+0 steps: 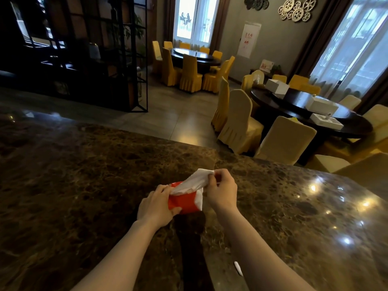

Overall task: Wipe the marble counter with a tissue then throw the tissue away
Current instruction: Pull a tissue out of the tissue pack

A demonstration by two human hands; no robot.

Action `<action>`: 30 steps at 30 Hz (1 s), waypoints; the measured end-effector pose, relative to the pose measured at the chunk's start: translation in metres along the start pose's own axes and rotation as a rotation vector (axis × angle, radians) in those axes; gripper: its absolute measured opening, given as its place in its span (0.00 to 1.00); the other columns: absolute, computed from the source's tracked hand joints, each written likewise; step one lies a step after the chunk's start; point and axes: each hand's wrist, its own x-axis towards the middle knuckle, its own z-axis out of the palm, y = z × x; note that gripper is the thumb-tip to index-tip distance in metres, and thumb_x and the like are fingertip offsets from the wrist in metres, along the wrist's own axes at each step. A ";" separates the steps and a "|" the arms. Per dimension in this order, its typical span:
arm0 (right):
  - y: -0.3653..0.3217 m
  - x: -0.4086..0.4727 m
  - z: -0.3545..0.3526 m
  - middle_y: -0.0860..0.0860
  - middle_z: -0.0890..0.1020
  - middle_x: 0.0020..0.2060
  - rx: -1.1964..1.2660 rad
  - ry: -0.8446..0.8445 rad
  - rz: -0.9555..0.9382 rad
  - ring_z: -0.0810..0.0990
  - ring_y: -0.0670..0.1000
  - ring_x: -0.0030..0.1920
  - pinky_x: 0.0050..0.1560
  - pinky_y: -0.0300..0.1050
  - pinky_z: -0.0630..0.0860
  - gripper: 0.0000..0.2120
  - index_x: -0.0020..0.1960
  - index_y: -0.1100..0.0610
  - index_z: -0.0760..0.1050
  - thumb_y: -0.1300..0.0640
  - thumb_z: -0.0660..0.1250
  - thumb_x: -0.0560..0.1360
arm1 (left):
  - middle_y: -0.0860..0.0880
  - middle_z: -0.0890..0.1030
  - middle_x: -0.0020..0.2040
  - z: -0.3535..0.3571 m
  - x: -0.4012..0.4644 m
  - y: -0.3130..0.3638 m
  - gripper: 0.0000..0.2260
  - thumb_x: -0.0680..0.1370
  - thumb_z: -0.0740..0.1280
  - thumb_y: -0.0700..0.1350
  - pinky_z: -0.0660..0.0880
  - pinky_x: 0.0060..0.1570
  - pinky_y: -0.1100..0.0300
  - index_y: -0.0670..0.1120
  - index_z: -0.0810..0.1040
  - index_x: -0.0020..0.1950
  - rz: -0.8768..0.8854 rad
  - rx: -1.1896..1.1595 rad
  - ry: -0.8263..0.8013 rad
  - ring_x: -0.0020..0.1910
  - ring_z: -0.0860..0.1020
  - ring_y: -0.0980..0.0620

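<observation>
A red tissue pack (184, 201) rests on the dark brown marble counter (84, 185), near its middle. My left hand (156, 204) grips the pack's left end and holds it down. My right hand (221, 190) pinches the top of a white tissue (195, 181) between thumb and fingers. The tissue stretches up and to the right out of the pack's opening, its lower end still inside the pack.
A small white object (238, 268) lies on the counter by my right forearm. Beyond the counter's far edge stand round dark tables (298, 103) with white boxes, yellow-covered chairs (239, 120), and a black metal shelf (94, 59) at the left.
</observation>
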 end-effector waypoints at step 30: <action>-0.028 0.021 -0.059 0.46 0.82 0.48 0.170 0.098 -0.056 0.82 0.50 0.49 0.47 0.54 0.85 0.04 0.48 0.46 0.78 0.50 0.67 0.82 | 0.44 0.62 0.80 0.021 0.002 0.022 0.51 0.69 0.70 0.76 0.63 0.78 0.42 0.53 0.53 0.81 -0.196 0.056 0.043 0.78 0.64 0.40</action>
